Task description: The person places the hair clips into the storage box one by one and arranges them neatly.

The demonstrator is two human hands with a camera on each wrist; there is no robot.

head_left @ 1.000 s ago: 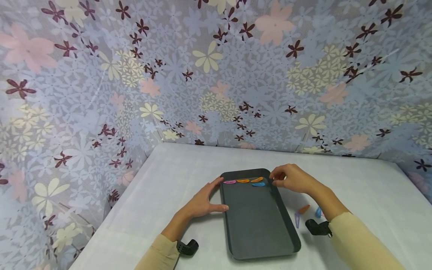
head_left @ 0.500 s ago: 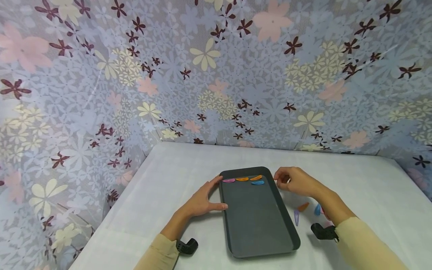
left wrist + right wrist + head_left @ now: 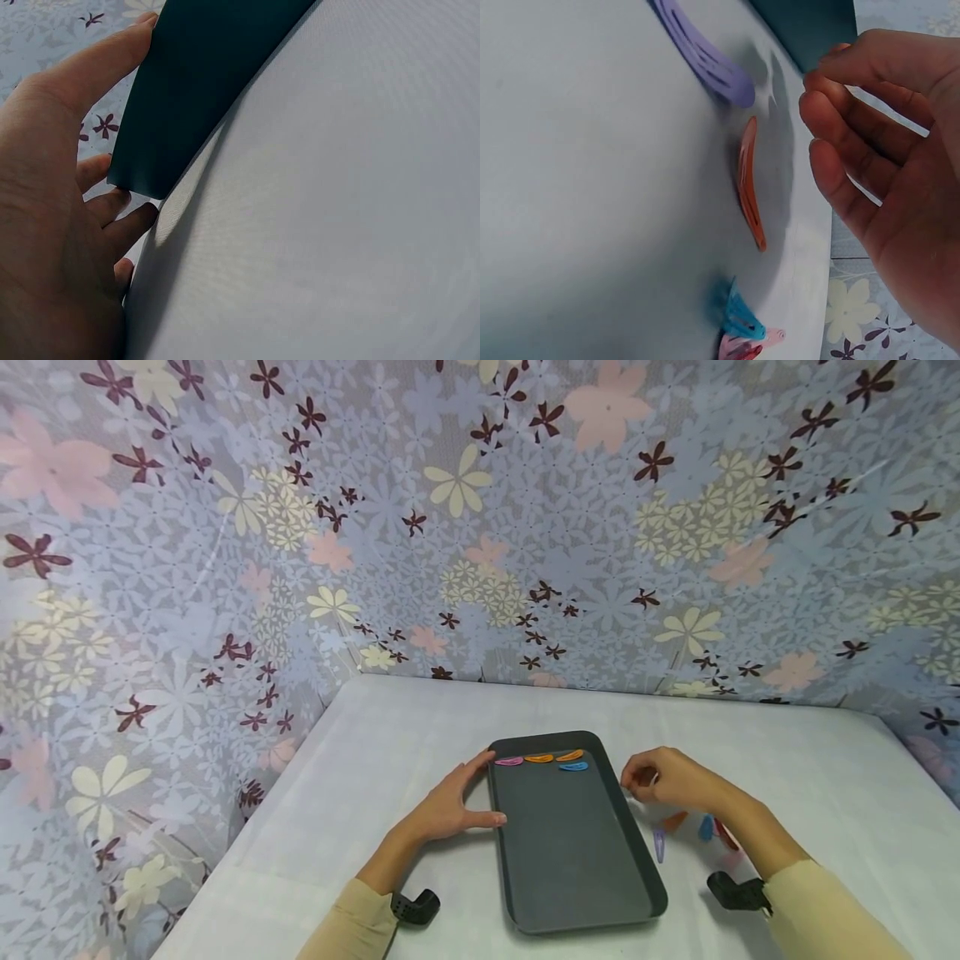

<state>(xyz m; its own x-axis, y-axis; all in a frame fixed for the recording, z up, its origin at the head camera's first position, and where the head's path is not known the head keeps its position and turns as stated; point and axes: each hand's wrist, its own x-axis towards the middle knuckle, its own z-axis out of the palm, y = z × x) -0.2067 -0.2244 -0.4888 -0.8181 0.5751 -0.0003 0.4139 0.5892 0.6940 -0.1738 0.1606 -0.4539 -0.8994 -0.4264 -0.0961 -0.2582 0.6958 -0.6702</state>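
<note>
My left hand (image 3: 442, 806) rests against the left side of a dark grey tray (image 3: 573, 860), thumb and fingers spread; its fingers touch the tray wall (image 3: 195, 82) in the left wrist view. Inside the tray's far end lie a pink hair clip (image 3: 509, 762), two orange hair clips (image 3: 538, 759) in line with it, and a blue hair clip (image 3: 573, 767) just below. My right hand (image 3: 671, 778) hovers beyond the tray's right rim, fingers loosely bent, with nothing visible in them. Nearest it on the table are a purple hair clip (image 3: 709, 60) and an orange-brown hair clip (image 3: 748, 184).
Past the orange-brown clip, another blue hair clip (image 3: 741, 315) lies close against a pink hair clip (image 3: 774, 337) and a red hair clip (image 3: 726, 835). A white cloth covers the table (image 3: 405, 735). Flower-patterned fabric (image 3: 480, 568) rises behind and at the sides.
My right hand has drawn back from the tray's upper right rim, moving right and toward me, above the loose clips. The left hand and the clips in the tray stay in place.
</note>
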